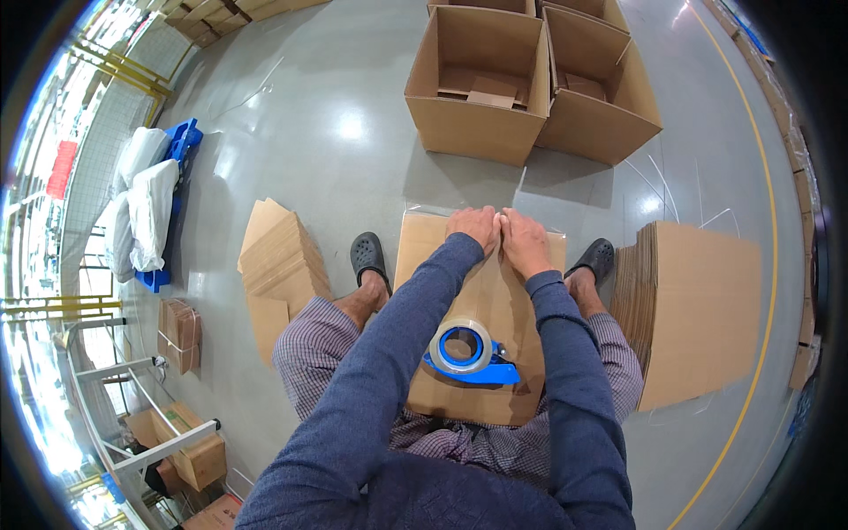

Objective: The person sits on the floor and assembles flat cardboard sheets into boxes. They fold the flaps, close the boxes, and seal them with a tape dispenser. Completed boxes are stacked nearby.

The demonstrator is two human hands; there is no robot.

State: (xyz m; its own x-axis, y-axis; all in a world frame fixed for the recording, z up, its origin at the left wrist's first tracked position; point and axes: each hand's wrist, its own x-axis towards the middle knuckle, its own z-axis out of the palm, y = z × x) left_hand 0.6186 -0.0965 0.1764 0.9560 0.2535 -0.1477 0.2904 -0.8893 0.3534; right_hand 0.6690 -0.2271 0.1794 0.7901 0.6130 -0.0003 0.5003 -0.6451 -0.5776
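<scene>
A brown cardboard box [427,249] lies between my legs, its near end against my lap. My left hand [474,230] and my right hand [526,245] meet at the middle of its far edge, fingers curled over and gripping that edge. My thumbs almost touch; the fingertips are partly hidden. Shiny clear tape [556,236] shows at the far edge beside my right hand. On the near half of the box rests a blue tape dispenser [477,374] with a roll of clear tape [439,343], which neither hand touches.
Open cardboard boxes [477,131] stand ahead on the grey floor. Flat cardboard stacks lie left [287,261] and right [702,309] of my feet. Farther left are white bags [150,212] on a blue pallet [184,137], a strapped bundle [179,336] and a metal ladder [115,369].
</scene>
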